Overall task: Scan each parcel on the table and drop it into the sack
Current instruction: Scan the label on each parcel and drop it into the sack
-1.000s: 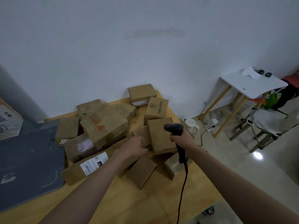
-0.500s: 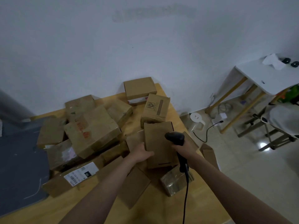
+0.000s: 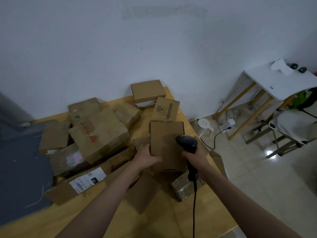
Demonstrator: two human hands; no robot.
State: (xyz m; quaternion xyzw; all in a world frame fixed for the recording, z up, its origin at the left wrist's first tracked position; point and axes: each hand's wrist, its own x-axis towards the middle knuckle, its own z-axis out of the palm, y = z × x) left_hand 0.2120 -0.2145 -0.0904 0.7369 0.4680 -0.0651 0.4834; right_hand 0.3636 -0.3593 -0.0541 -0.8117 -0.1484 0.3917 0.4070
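Both bare forearms reach forward over the wooden table from the bottom of the view. The left hand grips the near left edge of a plain brown parcel, thumb lying across its upper face and the fingers tucked beneath, out of sight. The right hand is wrapped round the handle of a black barcode scanner, whose rounded head sits just above the knuckles and over the right part of the parcel's face. The scanner's black cable drops from below the right hand towards the bottom edge of the view.

The held parcel is a flat rectangular cardboard box, unmarked on the face that shows, with a dark slot line along its near edge and a tab seam at its far edge. It lies between the two hands, raised above the boxes underneath it.

Beyond the parcel stands a box with a printed handling symbol, and farther still a small square box against the white wall. Left of the left hand is a heap of worn cartons, the largest bearing red print. Nearer, below the left wrist, a long box carries a white barcode label. Under the right wrist lies a small tape-wrapped packet. Whether the sack is in view I cannot tell.
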